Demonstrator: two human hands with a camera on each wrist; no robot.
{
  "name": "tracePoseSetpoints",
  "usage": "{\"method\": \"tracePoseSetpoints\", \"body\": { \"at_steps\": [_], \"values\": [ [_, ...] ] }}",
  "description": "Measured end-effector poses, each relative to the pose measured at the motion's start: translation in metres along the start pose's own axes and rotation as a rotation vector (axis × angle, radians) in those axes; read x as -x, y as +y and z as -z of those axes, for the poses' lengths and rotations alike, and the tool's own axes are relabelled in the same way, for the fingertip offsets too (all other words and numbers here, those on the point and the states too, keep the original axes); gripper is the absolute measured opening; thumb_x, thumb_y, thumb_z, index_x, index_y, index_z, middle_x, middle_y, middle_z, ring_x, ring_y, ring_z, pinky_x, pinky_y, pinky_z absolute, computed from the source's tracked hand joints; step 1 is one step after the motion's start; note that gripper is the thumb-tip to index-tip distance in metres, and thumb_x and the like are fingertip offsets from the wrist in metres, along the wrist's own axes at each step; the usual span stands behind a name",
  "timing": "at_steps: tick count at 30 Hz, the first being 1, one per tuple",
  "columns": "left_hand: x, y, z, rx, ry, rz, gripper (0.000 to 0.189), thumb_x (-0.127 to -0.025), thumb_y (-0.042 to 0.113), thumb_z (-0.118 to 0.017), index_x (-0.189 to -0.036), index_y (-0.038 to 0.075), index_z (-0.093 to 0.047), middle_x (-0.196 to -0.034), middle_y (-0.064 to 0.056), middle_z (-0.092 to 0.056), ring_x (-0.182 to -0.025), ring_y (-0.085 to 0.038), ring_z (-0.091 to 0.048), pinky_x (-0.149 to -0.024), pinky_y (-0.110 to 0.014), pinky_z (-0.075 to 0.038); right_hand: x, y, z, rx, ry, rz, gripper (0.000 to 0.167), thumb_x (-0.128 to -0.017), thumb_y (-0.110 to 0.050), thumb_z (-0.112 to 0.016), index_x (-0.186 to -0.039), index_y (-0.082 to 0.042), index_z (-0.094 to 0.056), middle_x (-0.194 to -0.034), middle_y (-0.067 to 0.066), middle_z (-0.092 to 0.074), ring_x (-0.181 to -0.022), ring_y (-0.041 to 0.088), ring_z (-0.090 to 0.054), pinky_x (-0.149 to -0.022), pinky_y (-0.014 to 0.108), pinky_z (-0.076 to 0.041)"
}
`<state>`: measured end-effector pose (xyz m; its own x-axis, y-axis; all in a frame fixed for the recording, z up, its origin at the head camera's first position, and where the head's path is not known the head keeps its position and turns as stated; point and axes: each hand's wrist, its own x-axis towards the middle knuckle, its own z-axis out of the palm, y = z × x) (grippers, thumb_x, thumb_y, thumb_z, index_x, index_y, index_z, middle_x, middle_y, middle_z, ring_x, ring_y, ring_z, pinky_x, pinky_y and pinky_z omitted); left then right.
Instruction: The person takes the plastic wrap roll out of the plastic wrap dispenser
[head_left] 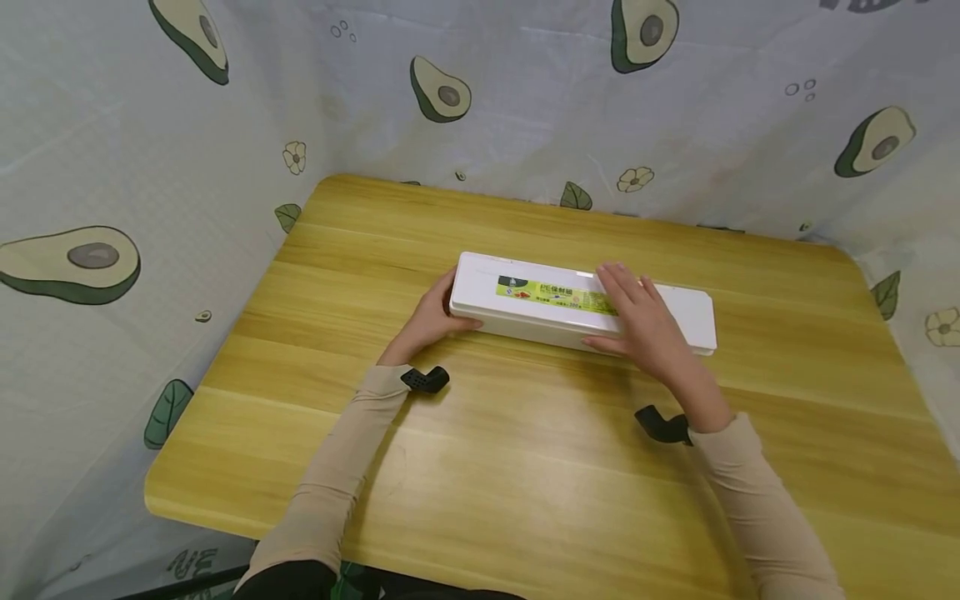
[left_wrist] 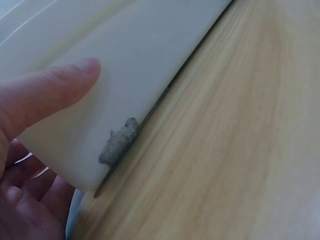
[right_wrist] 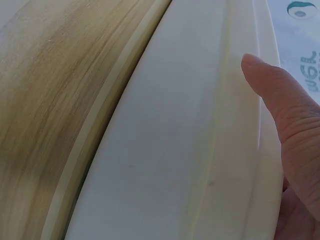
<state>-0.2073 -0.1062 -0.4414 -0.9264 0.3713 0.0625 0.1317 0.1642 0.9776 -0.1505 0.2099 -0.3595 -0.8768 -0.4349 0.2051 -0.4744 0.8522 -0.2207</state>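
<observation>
A long white cling film box with a green printed label lies on the table, its lid down. My left hand grips its left end, the thumb on the front side and the other fingers around the end. In the left wrist view that thumb presses the white wall, above a grey patch at the lower edge. My right hand rests with extended fingers across the lid, right of centre, covering part of the label. Its thumb lies along the front side by the lid's rim.
The wooden table has rounded corners and extends around the box. An avocado-print curtain hangs behind the table and along its left side. Black wrist mounts sit on both forearms, close above the tabletop.
</observation>
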Motion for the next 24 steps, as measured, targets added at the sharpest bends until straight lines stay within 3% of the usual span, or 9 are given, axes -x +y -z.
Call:
{"method": "tracePoseSetpoints", "body": {
  "at_steps": [10,19,24],
  "values": [
    [0.000,-0.002,-0.001,0.007,-0.008,0.007,0.102,-0.071,0.005,-0.080,-0.151,0.020,-0.018,-0.152,-0.007,-0.032,-0.136,-0.027,-0.037,-0.113,-0.043,-0.032,-0.007,-0.003,-0.004,0.007,-0.005,0.029,0.101,-0.071,-0.036,-0.080,-0.149,-0.005,-0.024,-0.150,0.020,-0.032,-0.141,0.036,-0.026,-0.115,0.056,-0.018],
    [0.009,0.027,0.001,0.005,-0.026,0.017,0.099,-0.072,-0.001,-0.076,-0.151,0.008,-0.017,-0.153,-0.015,-0.028,-0.138,-0.032,-0.032,-0.115,-0.044,-0.028,-0.015,-0.004,-0.005,0.049,-0.012,0.028,0.101,-0.071,-0.041,-0.079,-0.149,-0.006,-0.024,-0.151,0.018,-0.033,-0.141,0.035,-0.027,-0.115,0.055,-0.020],
    [0.010,0.029,0.002,0.012,-0.029,0.013,0.099,-0.072,-0.003,-0.076,-0.151,0.007,-0.017,-0.153,-0.016,-0.028,-0.138,-0.032,-0.033,-0.115,-0.044,-0.028,-0.017,-0.005,-0.006,0.053,-0.017,0.034,0.102,-0.070,-0.042,-0.079,-0.149,-0.006,-0.025,-0.150,0.018,-0.034,-0.140,0.036,-0.028,-0.114,0.055,-0.021]
  ]
}}
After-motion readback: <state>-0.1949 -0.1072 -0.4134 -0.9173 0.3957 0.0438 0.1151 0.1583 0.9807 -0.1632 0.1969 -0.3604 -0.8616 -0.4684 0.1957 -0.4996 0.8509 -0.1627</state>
